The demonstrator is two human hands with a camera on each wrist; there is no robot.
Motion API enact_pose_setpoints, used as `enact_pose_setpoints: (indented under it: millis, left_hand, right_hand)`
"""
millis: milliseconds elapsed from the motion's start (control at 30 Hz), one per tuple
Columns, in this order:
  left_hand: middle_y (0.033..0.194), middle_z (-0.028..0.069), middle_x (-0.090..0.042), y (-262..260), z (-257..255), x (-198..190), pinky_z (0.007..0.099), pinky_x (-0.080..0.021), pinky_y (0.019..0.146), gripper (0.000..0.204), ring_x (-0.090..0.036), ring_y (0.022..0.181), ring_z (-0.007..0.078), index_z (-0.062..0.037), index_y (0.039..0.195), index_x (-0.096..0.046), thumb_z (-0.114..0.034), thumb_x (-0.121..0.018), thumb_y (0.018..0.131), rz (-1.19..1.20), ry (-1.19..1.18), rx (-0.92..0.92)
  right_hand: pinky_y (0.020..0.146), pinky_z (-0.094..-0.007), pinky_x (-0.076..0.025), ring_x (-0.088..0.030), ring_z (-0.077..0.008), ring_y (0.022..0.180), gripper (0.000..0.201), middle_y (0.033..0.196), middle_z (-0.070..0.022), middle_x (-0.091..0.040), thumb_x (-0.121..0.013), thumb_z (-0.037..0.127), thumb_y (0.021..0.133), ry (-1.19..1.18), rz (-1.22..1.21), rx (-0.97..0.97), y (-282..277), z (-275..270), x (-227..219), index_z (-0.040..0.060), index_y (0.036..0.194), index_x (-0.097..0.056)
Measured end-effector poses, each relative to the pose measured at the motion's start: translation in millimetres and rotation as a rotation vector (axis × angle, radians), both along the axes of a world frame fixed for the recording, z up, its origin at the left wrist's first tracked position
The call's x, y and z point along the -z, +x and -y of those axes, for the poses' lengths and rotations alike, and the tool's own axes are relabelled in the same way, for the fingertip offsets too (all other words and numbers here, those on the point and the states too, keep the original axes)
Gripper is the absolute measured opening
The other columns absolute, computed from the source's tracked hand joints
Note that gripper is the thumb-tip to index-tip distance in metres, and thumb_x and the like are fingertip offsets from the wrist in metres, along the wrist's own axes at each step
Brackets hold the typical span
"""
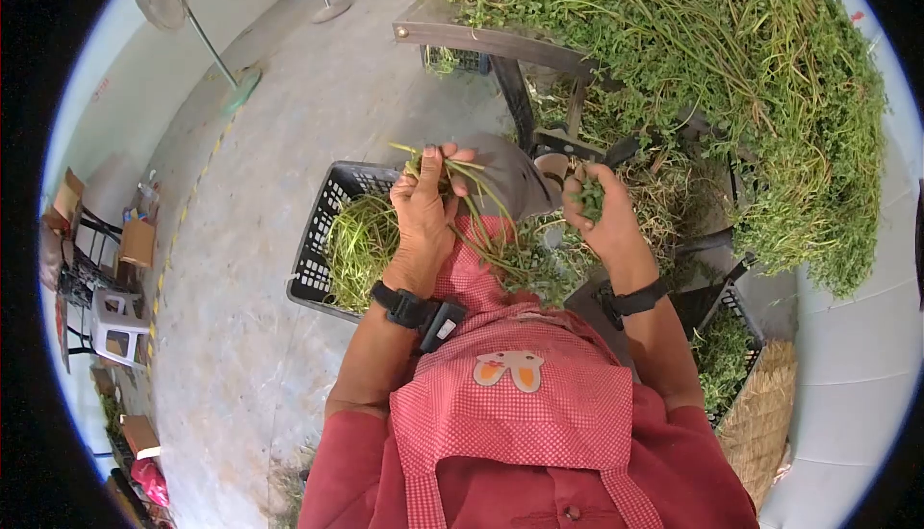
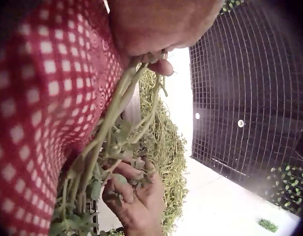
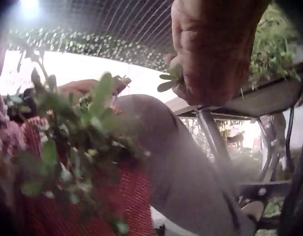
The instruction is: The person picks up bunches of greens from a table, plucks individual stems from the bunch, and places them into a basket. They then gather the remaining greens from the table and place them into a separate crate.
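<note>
My left hand [image 1: 422, 211] grips several long green plant stems [image 2: 112, 115] near their upper ends. They trail down over the red checked apron [image 1: 462, 389] towards the lap, with leafy shoots [image 3: 87, 132] at the lower part. Across from it, my right hand [image 1: 619, 231] holds a small bunch of picked green leaves [image 1: 590, 200] in its curled fingers. A few of those leaves stick out past the fingers in the right wrist view. The two hands are apart, one on either side of the raised knee [image 3: 161, 142].
A black crate [image 1: 310, 264] of bare stems stands at the left of the knee. Ahead on the right, a table [image 1: 491, 41] bears a large heap of leafy plants [image 1: 664, 48] spilling over its edge. Another crate [image 1: 749, 315] with greens is at the right. A standing fan [image 1: 197, 33] is farther off.
</note>
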State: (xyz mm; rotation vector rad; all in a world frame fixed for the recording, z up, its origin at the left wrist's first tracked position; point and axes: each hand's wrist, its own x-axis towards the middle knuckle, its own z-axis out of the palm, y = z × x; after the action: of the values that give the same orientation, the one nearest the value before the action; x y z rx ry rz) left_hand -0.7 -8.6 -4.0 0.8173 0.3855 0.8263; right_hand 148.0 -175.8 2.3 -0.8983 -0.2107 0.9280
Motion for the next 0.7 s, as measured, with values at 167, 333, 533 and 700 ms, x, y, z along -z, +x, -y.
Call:
enact_pose_setpoints:
  millis: [167, 333, 533, 700]
  left_hand:
    - [0.091, 0.0081, -0.067, 1, 0, -2, 0.0204, -0.042, 0.049, 0.026, -0.052, 0.059, 0.008, -0.0033, 0.097, -0.061, -0.028, -0.056, 0.09, 0.0, 0.006, -0.012]
    - [0.092, 0.008, -0.067, 1, 1, -4, 0.018, -0.038, 0.044, 0.027, -0.052, 0.06, 0.007, -0.0035, 0.098, -0.06, -0.029, -0.055, 0.09, 0.01, 0.022, 0.004]
    - [0.092, 0.0091, -0.067, -1, 2, -5, 0.0179, -0.038, 0.043, 0.028, -0.053, 0.06, 0.0074, -0.0025, 0.097, -0.06, -0.029, -0.055, 0.09, -0.02, 0.019, 0.004]
    - [0.092, 0.01, -0.067, -1, 2, -4, 0.0185, -0.04, 0.046, 0.028, -0.053, 0.06, 0.0083, -0.0024, 0.095, -0.061, -0.029, -0.058, 0.088, -0.018, 0.024, 0.058]
  right_hand:
    - [0.037, -0.0165, -0.025, -0.044, -0.0076, 0.049, 0.016, 0.071, 0.0023, -0.053, -0.058, 0.02, 0.086, -0.137, 0.146, -0.163, -24, -2, 5, 0.0048, 0.089, -0.059]
    - [0.041, -0.0184, -0.028, -0.039, -0.0017, 0.05, 0.017, 0.065, 0.0064, -0.051, -0.064, 0.018, 0.084, -0.315, 0.698, -0.289, -49, -15, -7, 0.0025, 0.089, -0.064]
    - [0.048, -0.0264, -0.038, -0.048, -0.009, 0.051, 0.019, 0.061, -0.0008, -0.057, -0.064, 0.015, 0.078, -0.443, 1.008, -0.118, -47, -27, 15, -0.0025, 0.072, -0.062]
    - [0.051, -0.0391, -0.041, -0.053, -0.0297, 0.051, 0.032, 0.056, -0.0194, -0.054, -0.063, 0.025, 0.07, -0.656, 1.316, 0.073, -42, -32, 10, -0.0063, 0.072, -0.059]
